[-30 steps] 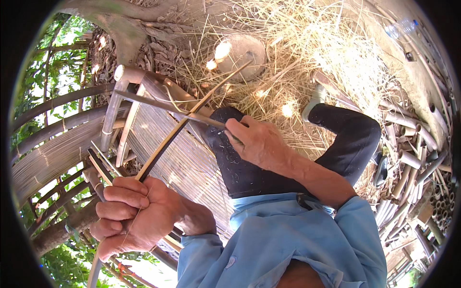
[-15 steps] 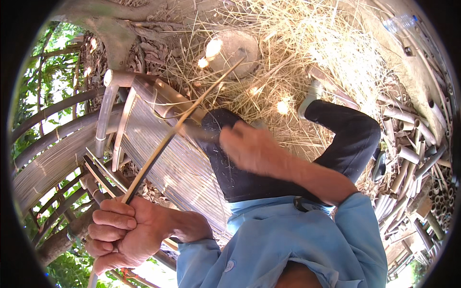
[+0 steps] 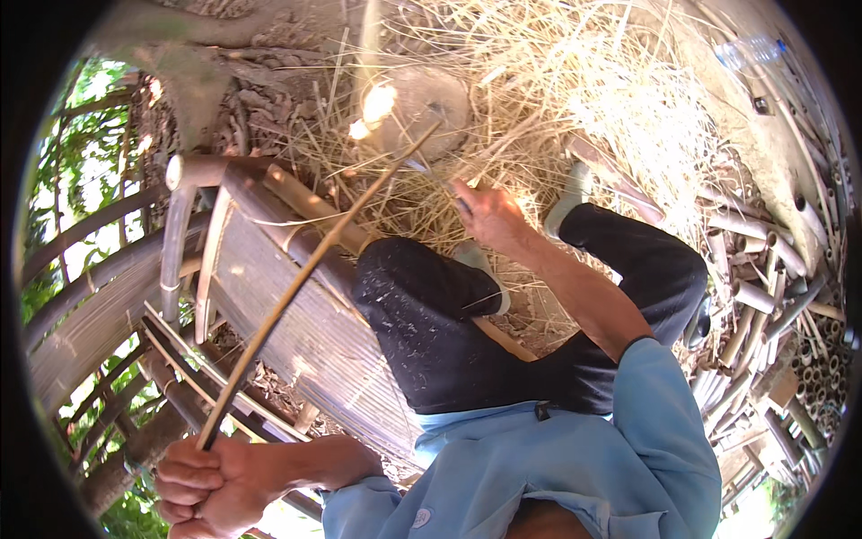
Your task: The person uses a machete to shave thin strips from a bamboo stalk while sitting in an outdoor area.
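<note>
My left hand [image 3: 211, 485] is closed around the near end of a long, slim bamboo strip [image 3: 301, 278], dark along one side and pale along the other. The strip slants up and away to the right, its far tip over a round stone-like block [image 3: 431, 94] on the ground. Closed on the dark handle of a knife [image 3: 444, 186], my right hand [image 3: 492, 218] is out near the strip's far end. The blade's pale tip lies close beside the strip; whether it touches cannot be made out.
On my left stands a slatted bamboo bench [image 3: 287, 337] with a thick pole frame. Straw shavings [image 3: 539, 99] cover the ground ahead. Cut bamboo tubes [image 3: 790, 247] are piled at the right, and a clear plastic bottle [image 3: 750, 52] lies at the far right.
My right hand and the knife have moved away from me, from mid-strip toward its far end. My left hand has shifted slightly nearer, still gripping the strip.
</note>
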Demonstrator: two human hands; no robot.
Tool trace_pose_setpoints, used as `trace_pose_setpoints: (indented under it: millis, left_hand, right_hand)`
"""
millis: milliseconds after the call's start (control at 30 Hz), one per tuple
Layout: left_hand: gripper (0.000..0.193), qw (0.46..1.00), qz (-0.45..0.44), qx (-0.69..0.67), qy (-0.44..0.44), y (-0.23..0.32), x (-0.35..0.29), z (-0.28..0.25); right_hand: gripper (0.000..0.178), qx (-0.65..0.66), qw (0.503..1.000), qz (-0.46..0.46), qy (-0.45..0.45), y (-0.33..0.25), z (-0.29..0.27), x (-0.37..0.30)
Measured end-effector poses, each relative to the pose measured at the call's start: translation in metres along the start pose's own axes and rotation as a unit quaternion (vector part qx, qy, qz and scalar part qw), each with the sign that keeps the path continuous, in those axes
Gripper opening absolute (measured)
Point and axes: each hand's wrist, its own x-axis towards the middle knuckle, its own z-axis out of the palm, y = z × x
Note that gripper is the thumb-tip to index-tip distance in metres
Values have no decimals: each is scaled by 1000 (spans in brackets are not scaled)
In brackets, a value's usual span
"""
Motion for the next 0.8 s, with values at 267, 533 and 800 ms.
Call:
trace_pose_setpoints:
  millis: [267, 533, 800]
  left_hand:
    - [45, 999, -32, -34, 7, -19, 39, -20]
    - [44, 997, -38, -69, 20, -29, 50, -7]
    - [49, 998, -39, 41, 11, -19, 20, 23]
  right_hand:
    - [28, 64, 997, -25, 25, 72, 61, 45]
    - [33, 12, 981, 181, -75, 134, 79, -9]
    - [39, 10, 987, 145, -64, 111, 40, -30]
